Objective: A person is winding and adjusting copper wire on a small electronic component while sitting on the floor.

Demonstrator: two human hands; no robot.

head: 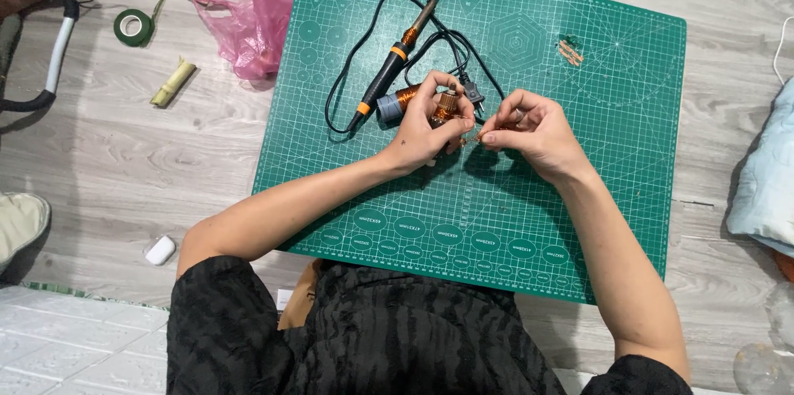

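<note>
here, head view, left hand [426,126] pinching a small copper wire piece [448,111] over the green cutting mat [579,196], right hand [529,126] fingertips closed on its end, wire spool [397,102] touching the left hand, soldering iron [397,60] just behind, pink bag [260,14] off the mat

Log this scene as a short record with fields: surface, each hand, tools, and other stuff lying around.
Surface: green gridded cutting mat on a grey wood-look floor
Left hand: grips a small copper wire piece
Right hand: pinches thin wire beside the left
Tools: black and orange soldering iron, copper wire spool
Around: pink plastic bag, green tape roll
</note>
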